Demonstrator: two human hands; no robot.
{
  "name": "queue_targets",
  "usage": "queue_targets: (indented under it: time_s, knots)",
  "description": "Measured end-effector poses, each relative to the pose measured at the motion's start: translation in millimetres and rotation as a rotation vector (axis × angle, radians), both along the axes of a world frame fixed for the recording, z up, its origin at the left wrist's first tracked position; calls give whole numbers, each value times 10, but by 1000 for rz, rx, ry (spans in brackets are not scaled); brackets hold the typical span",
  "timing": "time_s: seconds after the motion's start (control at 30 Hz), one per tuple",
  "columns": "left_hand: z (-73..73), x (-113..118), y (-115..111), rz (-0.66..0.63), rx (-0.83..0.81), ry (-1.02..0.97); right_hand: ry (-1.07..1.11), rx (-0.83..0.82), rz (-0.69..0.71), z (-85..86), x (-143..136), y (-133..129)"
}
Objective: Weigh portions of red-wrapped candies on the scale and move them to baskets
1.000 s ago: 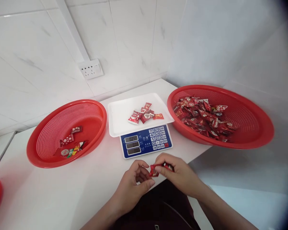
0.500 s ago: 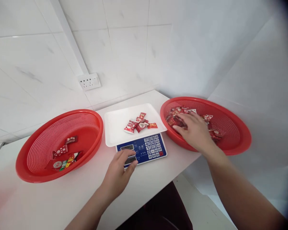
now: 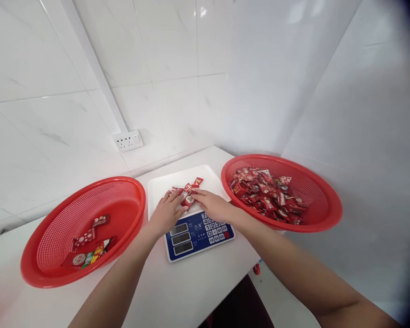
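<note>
A small pile of red wrapped candies [image 3: 189,200] lies on the white tray [image 3: 164,177] of a digital scale [image 3: 205,243]. My left hand [image 3: 165,213] comes at the pile from the left, its thumb and fingers curved around candies. From the right, my right hand [image 3: 214,206] has its fingertips closed against the same pile. The two hands nearly meet over the tray and hide part of the candies. One candy [image 3: 198,182] sticks out behind the fingers.
At the right stands a red basket [image 3: 331,205] with many red wrapped candies [image 3: 266,191]. Another red basket [image 3: 30,269] at the left holds several wrapped candies [image 3: 100,220]. A wall socket [image 3: 129,140] is behind the white table [image 3: 150,291].
My right hand has left the right basket and moved left to the candies on the tray. My left hand has moved from the scale's display up to the pile. The view has tilted up.
</note>
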State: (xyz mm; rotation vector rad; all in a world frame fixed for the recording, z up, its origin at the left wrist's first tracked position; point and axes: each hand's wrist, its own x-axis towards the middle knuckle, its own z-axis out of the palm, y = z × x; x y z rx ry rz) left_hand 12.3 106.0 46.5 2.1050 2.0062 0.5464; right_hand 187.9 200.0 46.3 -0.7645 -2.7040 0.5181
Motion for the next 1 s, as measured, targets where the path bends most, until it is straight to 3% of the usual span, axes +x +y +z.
queue_targets:
  time_s: [0.1, 0.23, 0.33, 0.43, 0.7, 1.0]
  knots:
    - [28, -68, -88, 13, -8, -18, 52, -14, -34, 168, 181, 80]
    - [73, 14, -324, 10, -36, -89, 0, 36, -237, 391, 657, 392]
    - [119, 160, -508, 7, -62, -174, -208, 7, -276, 408, 1000, 590]
    - [166, 311, -627, -7, -100, -230, -317, -32, -238, 309, 1177, 650]
    - [136, 414, -694, -23, -84, -218, -395, -14, -274, 63, 1056, 642]
    - [119, 378, -736, 4, -80, -152, -81, -161, -335, 257, 1052, 730]
